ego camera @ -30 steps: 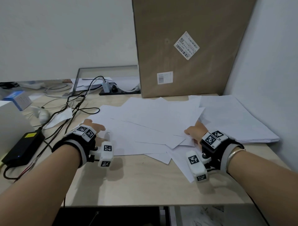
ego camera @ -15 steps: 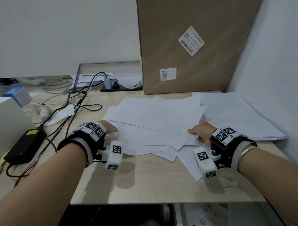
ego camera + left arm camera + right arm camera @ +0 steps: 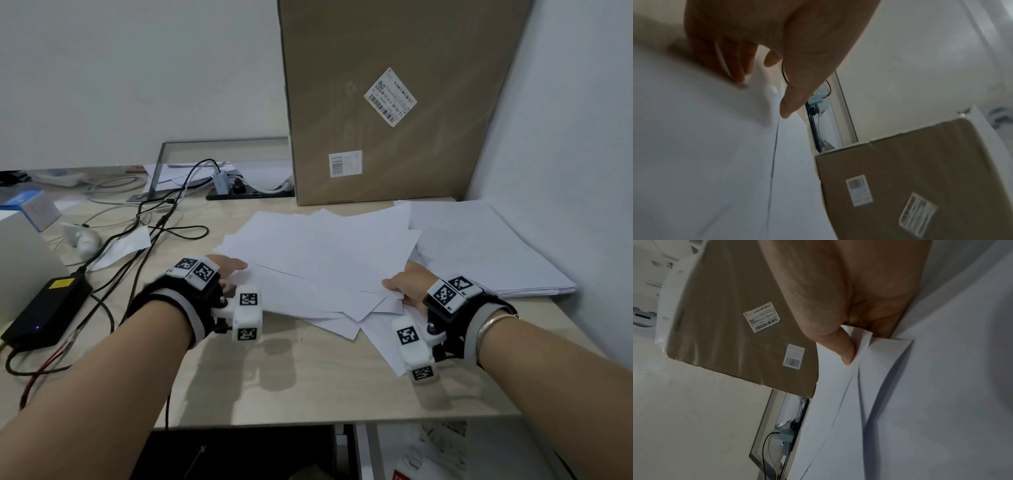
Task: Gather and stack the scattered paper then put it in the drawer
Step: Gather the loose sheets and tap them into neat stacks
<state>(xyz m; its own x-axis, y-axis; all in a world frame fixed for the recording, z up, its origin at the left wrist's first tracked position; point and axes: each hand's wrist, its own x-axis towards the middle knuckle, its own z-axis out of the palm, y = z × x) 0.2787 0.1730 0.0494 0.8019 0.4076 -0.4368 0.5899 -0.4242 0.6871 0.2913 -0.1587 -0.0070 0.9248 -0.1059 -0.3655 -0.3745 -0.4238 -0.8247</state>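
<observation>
Paper (image 3: 318, 260) lying fanned as thin white sheets on the pale wooden desk (image 3: 274, 377), right wrist view alone showing the right hand (image 3: 407, 284) pinching sheet corners under its thumb (image 3: 846, 352), left hand (image 3: 226, 267) touching the left edge, fingers blurred, grip unclear, smooth brown box (image 3: 376, 102) standing behind.

**Both hands on the paper's edges**

The left arm (image 3: 89, 373) and the right arm (image 3: 551, 370) reach forward, bare, and angle inward toward each other. The left hand (image 3: 226, 270) is at the left edge of the paper (image 3: 325, 260). Its thumb lies on top of the sheets. In the left wrist view its fingers (image 3: 735, 65) curl down against that edge, with the thumb stretched forward just over it. The right hand (image 3: 407, 284) pinches the right edge, its thumb pressed on top and its fingers tucked beneath several sheets. Each wrist wears a black strap (image 3: 178, 301) with white marker blocks. The right wrist also carries a bangle (image 3: 493, 323).
</observation>
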